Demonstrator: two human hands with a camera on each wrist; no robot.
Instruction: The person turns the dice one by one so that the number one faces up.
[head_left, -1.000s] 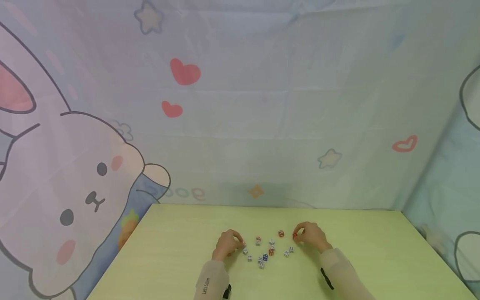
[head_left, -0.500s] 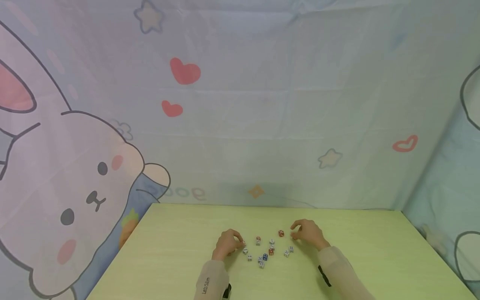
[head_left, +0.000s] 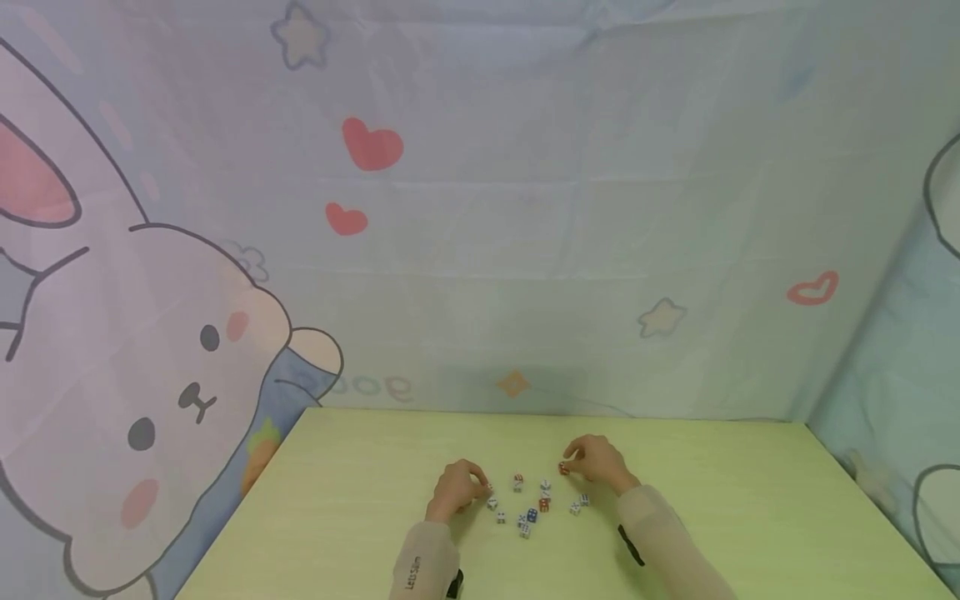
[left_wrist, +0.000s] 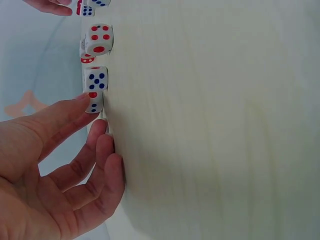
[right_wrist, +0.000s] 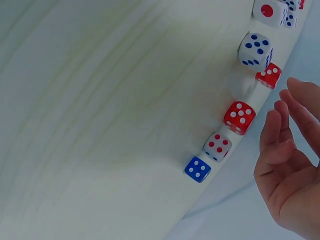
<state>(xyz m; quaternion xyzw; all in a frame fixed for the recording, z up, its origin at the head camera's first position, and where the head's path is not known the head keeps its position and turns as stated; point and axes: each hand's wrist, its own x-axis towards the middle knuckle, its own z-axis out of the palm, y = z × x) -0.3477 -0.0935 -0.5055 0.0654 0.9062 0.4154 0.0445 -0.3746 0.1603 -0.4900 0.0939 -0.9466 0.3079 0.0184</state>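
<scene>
At the left of the dice group, my left hand pinches a small white die between thumb and index finger, low at the table. Its other fingers curl loosely below. Right behind that die stands a white die with blue pips. My right hand reaches in from the right, thumb and index fingertips apart right at a red die at the group's far side. In the right wrist view, the hand's fingers are relaxed, and a red die lies close to the fingertips.
Between the hands lie several white dice, a blue die and another red die. Two white dice sit below the right hand. The pale table ends at a printed cloth backdrop.
My right hand has moved left to the far red die. The red die it pinched a second ago no longer shows at that spot. My left hand stays in place.
</scene>
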